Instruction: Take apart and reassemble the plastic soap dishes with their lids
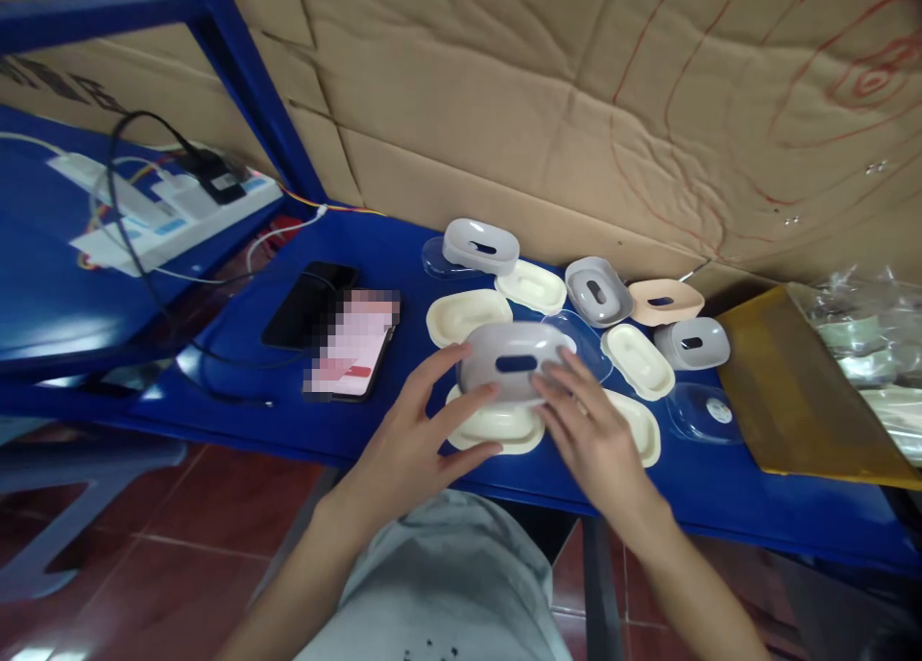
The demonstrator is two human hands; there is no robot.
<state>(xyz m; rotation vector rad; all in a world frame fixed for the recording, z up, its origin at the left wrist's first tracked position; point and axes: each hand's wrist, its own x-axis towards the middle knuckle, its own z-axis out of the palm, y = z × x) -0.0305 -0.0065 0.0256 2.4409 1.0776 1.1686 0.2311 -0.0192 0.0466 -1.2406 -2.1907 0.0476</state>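
A grey oval plastic soap dish (479, 378) with a slot in its middle is held over the cream trays. My left hand (424, 411) has its fingers spread at the left edge of the dish, fingertips against it. On the right edge, the bent fingers of my right hand (587, 416) grip the same dish. Directly below lies a cream oval tray (497, 435), partly covered by the dish and my left fingers. Another cream tray (641, 426) sits partly behind my right hand. A clear plastic cover (594, 349) lies just behind the dish.
More slotted dishes, grey (597, 291) and peach (667, 301), stand along the cardboard wall (468, 94). Two phones, one lit (352, 344), lie left, near a power strip (187, 229) with loose cables. A cardboard box (799, 382) of wrapped items stands right on the blue table (792, 507).
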